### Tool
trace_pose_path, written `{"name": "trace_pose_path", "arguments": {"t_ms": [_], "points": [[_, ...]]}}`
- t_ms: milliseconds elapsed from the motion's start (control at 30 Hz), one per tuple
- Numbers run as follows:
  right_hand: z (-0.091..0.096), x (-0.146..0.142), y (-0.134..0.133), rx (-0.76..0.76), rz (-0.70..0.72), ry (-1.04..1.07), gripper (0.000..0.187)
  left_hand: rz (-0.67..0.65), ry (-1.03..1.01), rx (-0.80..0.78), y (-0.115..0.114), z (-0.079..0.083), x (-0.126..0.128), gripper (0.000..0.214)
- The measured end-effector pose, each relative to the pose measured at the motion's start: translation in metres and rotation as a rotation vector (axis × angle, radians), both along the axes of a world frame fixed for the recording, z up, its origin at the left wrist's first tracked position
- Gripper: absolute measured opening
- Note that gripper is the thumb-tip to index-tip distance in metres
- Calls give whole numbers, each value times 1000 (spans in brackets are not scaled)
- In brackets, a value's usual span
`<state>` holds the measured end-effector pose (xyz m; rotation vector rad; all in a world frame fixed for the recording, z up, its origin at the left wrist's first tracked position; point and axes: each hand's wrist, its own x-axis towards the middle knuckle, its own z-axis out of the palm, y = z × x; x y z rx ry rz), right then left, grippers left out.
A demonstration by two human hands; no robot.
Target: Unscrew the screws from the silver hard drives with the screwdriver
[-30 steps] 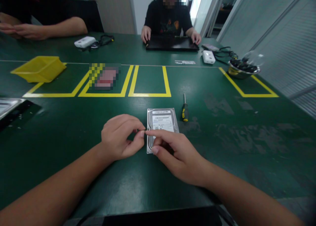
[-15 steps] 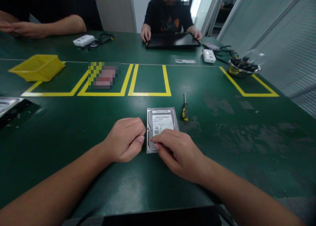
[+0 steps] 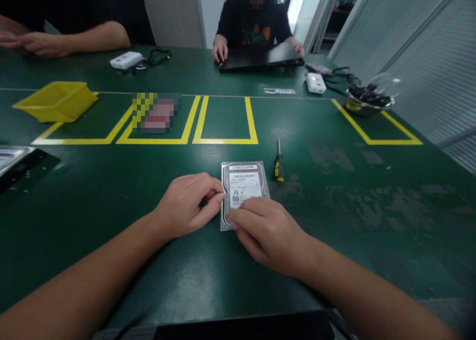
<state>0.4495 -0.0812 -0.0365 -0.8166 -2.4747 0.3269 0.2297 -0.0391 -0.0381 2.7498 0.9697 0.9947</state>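
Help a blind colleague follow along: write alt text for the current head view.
A person's left hand pinches at the left edge of a silver hard drive lying label-up on a green table, while the right hand covers its near right corner. Right of the drive lies a screwdriver; farther back and left sits a yellow bin.

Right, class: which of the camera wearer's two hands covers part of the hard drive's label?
The right hand: it overlaps the lower part of the label, while the left hand reaches only the left edge of the hard drive.
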Motion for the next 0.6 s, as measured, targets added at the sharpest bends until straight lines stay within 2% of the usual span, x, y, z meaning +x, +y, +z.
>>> {"name": "trace_pose_path", "arguments": {"t_ms": [367,600], "points": [[0,0,2,144,0,-64,23,-4,24,-9,2,-5,0,5],[-1,1,2,146,-16,-112,23,-6,-6,10,1,-6,-1,7]]}}
